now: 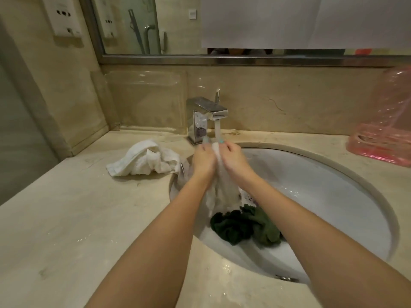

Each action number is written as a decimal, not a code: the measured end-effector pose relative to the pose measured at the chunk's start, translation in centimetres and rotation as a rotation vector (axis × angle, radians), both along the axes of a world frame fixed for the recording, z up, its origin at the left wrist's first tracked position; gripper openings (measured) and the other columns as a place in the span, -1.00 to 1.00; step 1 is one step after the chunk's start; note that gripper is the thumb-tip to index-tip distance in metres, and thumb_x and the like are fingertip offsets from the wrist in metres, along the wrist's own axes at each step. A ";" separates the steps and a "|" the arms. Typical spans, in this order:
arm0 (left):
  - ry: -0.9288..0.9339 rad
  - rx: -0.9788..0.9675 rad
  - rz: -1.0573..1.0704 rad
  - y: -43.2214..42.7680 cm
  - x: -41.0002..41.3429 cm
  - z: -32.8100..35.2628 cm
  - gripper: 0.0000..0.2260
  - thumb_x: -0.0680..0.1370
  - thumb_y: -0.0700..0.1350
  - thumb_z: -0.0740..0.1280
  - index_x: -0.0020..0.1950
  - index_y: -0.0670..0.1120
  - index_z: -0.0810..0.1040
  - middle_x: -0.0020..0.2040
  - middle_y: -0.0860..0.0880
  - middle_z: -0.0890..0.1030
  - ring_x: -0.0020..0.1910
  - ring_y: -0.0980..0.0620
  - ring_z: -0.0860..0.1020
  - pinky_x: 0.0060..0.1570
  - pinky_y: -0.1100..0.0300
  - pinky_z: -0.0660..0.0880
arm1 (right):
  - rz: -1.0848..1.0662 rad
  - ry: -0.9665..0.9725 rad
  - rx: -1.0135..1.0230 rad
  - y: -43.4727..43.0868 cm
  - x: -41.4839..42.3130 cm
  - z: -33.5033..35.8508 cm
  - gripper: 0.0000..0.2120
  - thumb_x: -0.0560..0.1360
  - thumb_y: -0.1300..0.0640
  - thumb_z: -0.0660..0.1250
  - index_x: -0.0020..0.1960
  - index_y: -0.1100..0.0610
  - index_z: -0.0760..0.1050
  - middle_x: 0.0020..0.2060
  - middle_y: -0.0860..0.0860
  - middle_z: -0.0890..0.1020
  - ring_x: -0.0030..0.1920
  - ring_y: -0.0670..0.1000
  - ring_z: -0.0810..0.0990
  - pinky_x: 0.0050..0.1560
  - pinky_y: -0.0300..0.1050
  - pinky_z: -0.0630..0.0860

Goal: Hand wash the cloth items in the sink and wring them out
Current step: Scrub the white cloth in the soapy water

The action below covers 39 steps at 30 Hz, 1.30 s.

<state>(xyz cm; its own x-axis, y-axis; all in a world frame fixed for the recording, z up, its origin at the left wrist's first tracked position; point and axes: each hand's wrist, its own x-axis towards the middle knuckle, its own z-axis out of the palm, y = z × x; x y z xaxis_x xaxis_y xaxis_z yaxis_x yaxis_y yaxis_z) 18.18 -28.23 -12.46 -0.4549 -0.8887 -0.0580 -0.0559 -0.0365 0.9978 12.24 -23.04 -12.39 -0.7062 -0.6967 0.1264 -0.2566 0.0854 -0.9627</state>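
Under the running faucet (208,113), left hand (203,160) and right hand (233,157) fingers pinch a white cloth (220,185) above the sink (322,192).

A beige marble wall (289,103) rises behind the pale stone surface (66,218). At twelve o'clock a metal-framed mirror (178,30) hangs, partly covered by white sheets (289,18). A white socket plate (64,16) sits at eleven o'clock, a clear plastic panel (144,101) leans below it, and pink plastic wrap (382,141) lies at three o'clock.

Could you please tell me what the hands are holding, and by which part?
The left hand and right hand grip the white cloth at its top end, under the tap; the rest hangs down.
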 end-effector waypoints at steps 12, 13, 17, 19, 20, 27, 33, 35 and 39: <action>-0.040 -0.011 -0.015 0.0 0.8 0.5 -0.69 0.66 -0.01 0.16 -0.19 -0.08 0.56 -0.13 -0.17 0.65 -0.04 -0.16 0.63 0.00 0.00 0.58 | -0.049 0.027 -0.013 0.0 1.3 0.4 -0.60 0.63 0.16 0.14 -0.40 0.09 0.32 -0.45 -0.04 0.40 -0.40 -0.08 0.37 -0.41 -0.28 0.29; -0.013 -0.006 -0.059 0.2 1.0 0.6 -0.70 0.66 -0.02 0.16 -0.15 -0.09 0.57 -0.14 -0.15 0.65 -0.07 -0.12 0.64 -0.07 0.08 0.59 | -0.058 0.042 -0.013 0.1 1.0 0.5 -0.60 0.63 0.17 0.12 -0.39 0.08 0.29 -0.45 -0.05 0.37 -0.40 -0.08 0.34 -0.45 -0.30 0.26; -0.013 -0.081 -0.248 1.3 1.4 0.9 -0.75 0.64 0.00 0.20 -0.18 -0.08 0.47 -0.27 -0.09 0.49 -0.25 -0.01 0.47 -0.35 0.27 0.40 | -0.195 0.045 0.005 1.6 -2.1 0.4 -0.61 0.67 0.09 0.06 -0.35 0.06 0.20 -0.44 -0.05 0.29 -0.41 -0.05 0.25 -0.47 -0.20 0.17; -0.131 -0.154 -0.314 1.0 1.9 1.0 -0.83 0.61 -0.02 0.20 -0.11 -0.06 0.46 -0.22 -0.05 0.49 -0.18 -0.01 0.45 -0.22 0.19 0.36 | -0.139 -0.016 -0.011 2.3 -3.2 0.2 -0.60 0.67 0.01 0.09 -0.33 0.04 0.18 -0.45 -0.05 0.24 -0.45 -0.06 0.19 -0.47 -0.18 0.12; -0.200 -0.185 -0.356 0.7 2.1 0.9 -0.85 0.61 -0.02 0.21 -0.04 -0.07 0.48 -0.15 -0.02 0.53 -0.12 0.01 0.47 -0.12 0.16 0.39 | -0.092 -0.039 -0.005 2.7 -3.4 0.4 -0.61 0.66 -0.02 0.11 -0.32 0.04 0.20 -0.45 -0.03 0.24 -0.44 -0.05 0.20 -0.47 -0.19 0.12; -0.229 -0.233 -0.527 -0.5 2.1 0.2 -0.23 0.49 0.29 0.33 0.56 -0.05 0.16 0.51 -0.03 0.31 0.39 -0.04 0.39 0.25 0.05 0.43 | 0.182 -0.309 -0.131 3.1 -4.3 1.7 -0.87 0.55 0.18 0.33 -0.04 0.25 0.57 -0.15 0.16 0.63 -0.10 0.16 0.61 -0.12 -0.06 0.52; -0.011 -0.210 -0.389 -1.4 2.0 0.0 -0.64 0.55 -0.02 0.40 0.29 -0.06 0.42 0.17 -0.06 0.59 0.08 0.01 0.60 0.01 0.17 0.59 | 0.280 -0.267 -0.117 3.0 -4.8 1.3 -0.81 0.56 0.22 0.31 0.10 0.29 0.59 -0.07 0.09 0.65 -0.05 0.01 0.62 -0.08 -0.19 0.53; 0.045 -0.181 -0.319 -1.7 2.0 0.2 -0.71 0.55 -0.04 0.40 0.20 -0.07 0.43 0.10 -0.05 0.60 0.05 -0.01 0.61 -0.03 0.17 0.59 | 0.269 -0.160 0.072 3.1 -4.9 0.4 -0.67 0.54 -0.03 0.35 0.10 0.22 0.61 -0.06 0.06 0.65 -0.05 0.03 0.60 -0.07 -0.16 0.50; 0.174 0.042 -0.197 -2.1 1.7 0.4 -0.59 0.46 0.05 0.47 0.16 -0.14 0.45 0.10 -0.15 0.60 0.12 -0.14 0.60 0.16 -0.09 0.55 | 0.281 -0.173 0.172 3.8 -5.2 -0.6 -0.86 0.60 0.10 0.27 -0.05 0.14 0.55 -0.16 0.03 0.63 -0.13 0.02 0.57 -0.09 -0.15 0.49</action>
<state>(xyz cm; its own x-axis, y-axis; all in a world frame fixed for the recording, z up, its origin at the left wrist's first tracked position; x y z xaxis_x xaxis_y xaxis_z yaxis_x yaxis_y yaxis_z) 19.88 -30.31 -12.06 -0.6255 -0.7802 0.0012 0.1063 -0.0837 0.9908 7.03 -19.23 -12.98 -0.4852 -0.8670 -0.1137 -0.1282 0.1992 -0.9715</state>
